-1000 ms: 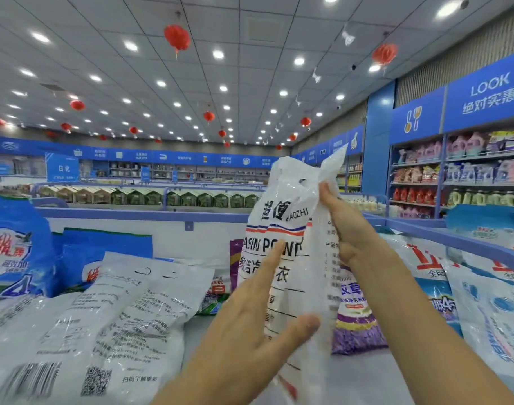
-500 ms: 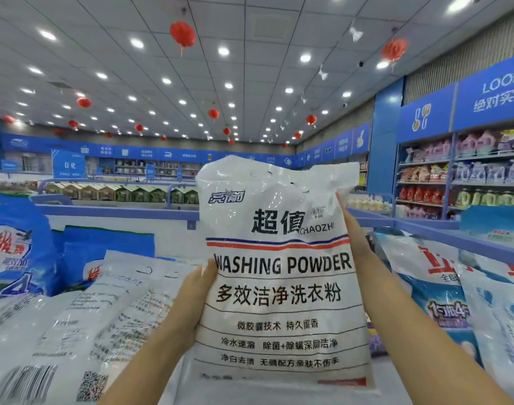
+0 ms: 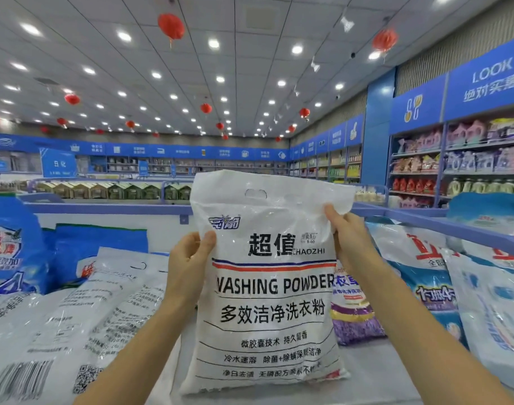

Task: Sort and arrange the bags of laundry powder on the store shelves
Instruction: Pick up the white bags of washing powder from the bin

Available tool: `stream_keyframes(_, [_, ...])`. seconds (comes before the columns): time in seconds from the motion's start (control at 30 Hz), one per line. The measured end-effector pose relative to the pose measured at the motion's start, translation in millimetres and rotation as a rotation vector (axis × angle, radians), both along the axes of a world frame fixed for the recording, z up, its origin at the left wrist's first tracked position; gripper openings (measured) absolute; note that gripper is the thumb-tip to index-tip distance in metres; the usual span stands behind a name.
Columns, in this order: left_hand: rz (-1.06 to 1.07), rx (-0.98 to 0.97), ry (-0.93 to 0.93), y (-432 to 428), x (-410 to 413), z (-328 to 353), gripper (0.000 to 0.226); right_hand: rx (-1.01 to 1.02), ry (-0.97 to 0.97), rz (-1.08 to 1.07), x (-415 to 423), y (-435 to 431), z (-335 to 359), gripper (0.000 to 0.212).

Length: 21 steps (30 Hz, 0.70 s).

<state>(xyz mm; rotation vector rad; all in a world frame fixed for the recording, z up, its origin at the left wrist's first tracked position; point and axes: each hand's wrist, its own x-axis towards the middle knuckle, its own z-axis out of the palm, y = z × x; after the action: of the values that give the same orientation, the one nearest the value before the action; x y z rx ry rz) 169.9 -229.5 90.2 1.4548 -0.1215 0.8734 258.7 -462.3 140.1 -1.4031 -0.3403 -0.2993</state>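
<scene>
White bag (image 3: 267, 302), front: "超值 CHAOZHI", "WASHING POWDER" (1st letter part-hidden), "多效洁净洗衣粉". Blue wall sign (image 3: 491, 80), upper rt: "LOOK 绝对实惠". Small blue sign (image 3: 59, 164), far left: "日化". Blue bag (image 3: 10, 252), left: large "4".

Bare left forearm (image 3: 138, 352), bare right forearm (image 3: 419, 331), bare left hand (image 3: 188, 258), bare right hand (image 3: 347, 238)

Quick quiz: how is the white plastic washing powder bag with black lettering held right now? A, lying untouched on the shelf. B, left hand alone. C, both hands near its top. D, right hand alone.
C: the left hand grips the left edge of the white washing powder bag, and the right hand pinches its upper right corner.
</scene>
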Motion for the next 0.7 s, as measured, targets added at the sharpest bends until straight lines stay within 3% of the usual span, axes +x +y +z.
stream_keyframes(0.1, [0.091, -0.038, -0.044, 7, -3, 3, 0.022, -0.059, -0.023, 0.034, -1, -14, 12, 0.030])
stream_keyframes(0.2, [0.067, -0.048, -0.065, 18, -7, 9, 0.017, -0.025, -0.076, 0.134, -3, -30, 24, 0.015])
stream_keyframes(0.4, [-0.053, -0.095, 0.003, 27, -11, 10, 0.012, 0.072, -0.022, 0.218, -10, -32, 32, 0.015])
stream_keyframes(0.6, [-0.114, -0.103, -0.049, 42, -12, 20, 0.019, -0.104, -0.073, 0.344, -24, -41, 53, 0.027])
stream_keyframes(0.7, [-0.268, -0.018, 0.120, 45, -8, -5, 0.042, -0.030, -0.031, 0.317, -25, -38, 46, 0.026])
